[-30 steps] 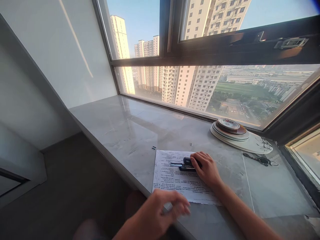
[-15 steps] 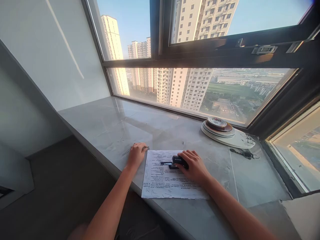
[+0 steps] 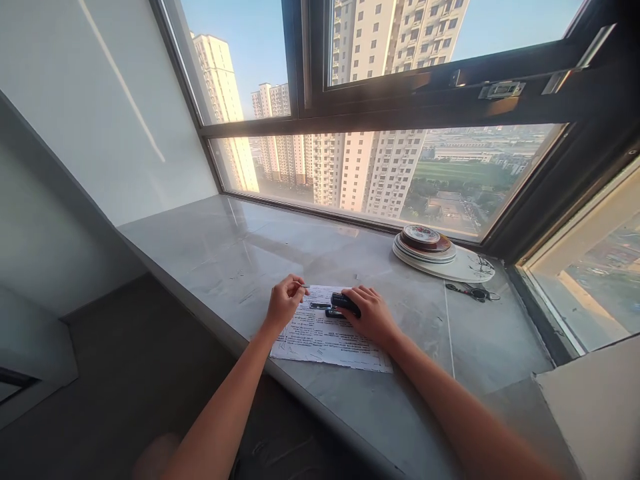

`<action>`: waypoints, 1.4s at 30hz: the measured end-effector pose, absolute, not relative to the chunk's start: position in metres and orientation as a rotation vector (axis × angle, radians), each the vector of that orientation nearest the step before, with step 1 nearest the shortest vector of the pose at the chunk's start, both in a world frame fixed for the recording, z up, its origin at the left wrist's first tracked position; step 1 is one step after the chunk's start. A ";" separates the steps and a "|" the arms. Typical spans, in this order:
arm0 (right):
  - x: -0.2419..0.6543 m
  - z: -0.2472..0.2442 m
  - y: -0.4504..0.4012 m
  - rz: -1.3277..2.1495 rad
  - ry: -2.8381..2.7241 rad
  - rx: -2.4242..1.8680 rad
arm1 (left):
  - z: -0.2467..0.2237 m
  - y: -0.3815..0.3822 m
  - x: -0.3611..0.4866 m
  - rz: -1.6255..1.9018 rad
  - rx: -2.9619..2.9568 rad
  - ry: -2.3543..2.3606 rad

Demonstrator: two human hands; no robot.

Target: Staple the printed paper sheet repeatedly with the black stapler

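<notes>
The left hand [image 3: 285, 301] has its thumb and fingertips pinched together on a thin little piece [image 3: 305, 287], just above the top left corner of the paper [image 3: 330, 340]. The piece is so small that I can't tell for sure, but it may be a row of staples. The right hand [image 3: 373, 313] is wrapped around the back end of a black stapler [image 3: 345, 304], with the thumb on the near side.

The stapler sits on the paper, near its far edge. It is long from left to right, and its front points left, toward the left hand. A shiny tray [image 3: 320, 306] pokes out that way.

So far, the tray is out and the little piece is up off the stone ledge [image 3: 200, 260]. The piece and the stapler are apart, and the tray is not pushed back in.

Another tiny bit [image 3: 356, 276] lies past the paper. A pile of plates [image 3: 425, 254] is by the window, with a dark thing with a ring [image 3: 477, 293] next to it
</notes>
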State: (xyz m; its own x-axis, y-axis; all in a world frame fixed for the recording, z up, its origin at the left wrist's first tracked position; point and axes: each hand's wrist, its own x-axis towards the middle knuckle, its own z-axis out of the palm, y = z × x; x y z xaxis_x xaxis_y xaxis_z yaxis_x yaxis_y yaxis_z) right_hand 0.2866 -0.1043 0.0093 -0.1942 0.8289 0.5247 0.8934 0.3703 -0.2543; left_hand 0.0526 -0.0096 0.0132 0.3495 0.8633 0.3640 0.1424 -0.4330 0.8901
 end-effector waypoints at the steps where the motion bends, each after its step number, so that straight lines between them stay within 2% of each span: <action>1: 0.287 0.009 -0.104 -0.140 -2.041 -1.480 | 0.013 -0.012 0.056 1.095 1.851 0.843; 11: 0.288 0.006 -0.102 -0.063 -1.994 -1.506 | 0.013 -0.019 0.057 0.979 2.231 0.757; 25: 0.288 0.006 -0.102 -0.051 -1.990 -1.499 | 0.008 -0.017 0.056 0.981 2.159 0.784; 36: 0.287 0.005 -0.102 -0.073 -1.977 -1.481 | 0.007 -0.013 0.060 0.851 2.333 0.720; 42: 0.286 0.005 -0.102 -0.072 -1.979 -1.480 | 0.004 -0.013 0.059 0.895 2.338 0.740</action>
State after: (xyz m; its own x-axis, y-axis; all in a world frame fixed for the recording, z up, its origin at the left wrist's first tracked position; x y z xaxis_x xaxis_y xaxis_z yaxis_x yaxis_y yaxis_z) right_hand 0.2862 -0.1018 0.0054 -0.1449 0.8372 0.5273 0.8731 0.3589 -0.3299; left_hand 0.0590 -0.0125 0.0042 0.6314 0.6467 0.4279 0.2992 -0.7123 0.6349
